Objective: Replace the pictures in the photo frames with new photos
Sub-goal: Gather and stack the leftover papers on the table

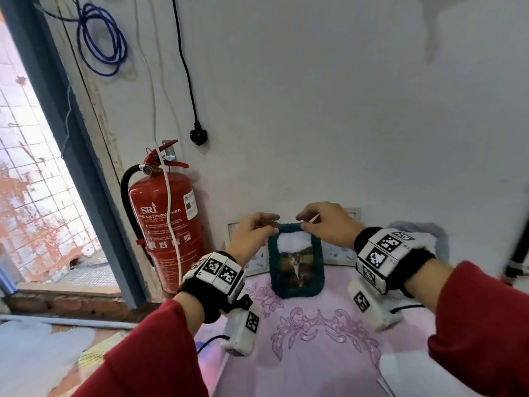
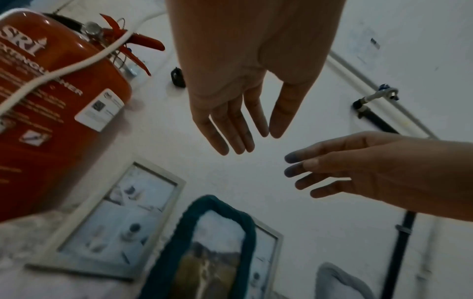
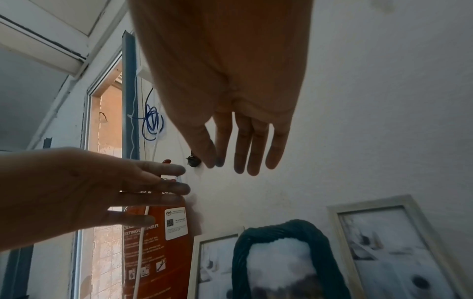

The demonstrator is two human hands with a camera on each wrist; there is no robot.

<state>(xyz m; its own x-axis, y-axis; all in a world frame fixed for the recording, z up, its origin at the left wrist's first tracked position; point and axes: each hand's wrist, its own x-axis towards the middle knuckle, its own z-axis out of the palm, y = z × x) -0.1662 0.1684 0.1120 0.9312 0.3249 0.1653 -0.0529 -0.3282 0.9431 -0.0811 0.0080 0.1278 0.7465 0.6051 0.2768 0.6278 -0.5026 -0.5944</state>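
Red sleeves are covering both forearms, each wrist wearing a black-and-white marker band; the left hand [image 1: 252, 234] and the right hand [image 1: 326, 224] are hovering just above the top edge of the dark green knitted frame [image 1: 296, 265], and the wrist views are showing the fingers of both hands straight and spread, gripping nothing. The knitted frame is standing upright on the pink floral cloth [image 1: 315, 339], leaning toward the white wall, and is showing a cat photo [image 1: 296, 267] with a pale patch across its upper part. Two pale wooden frames [image 2: 115, 218] are standing behind it against the wall, one on each side, both holding light-toned pictures. A red fire extinguisher [image 1: 166, 222] is hanging to the left, beside an open doorway. Step judged in hand: reaching for the knitted frame, whose picture is not yet out. The next move is likely calling for a two-handed grip on its top corners, lifting it clear without knocking the frames behind, then getting at its back.
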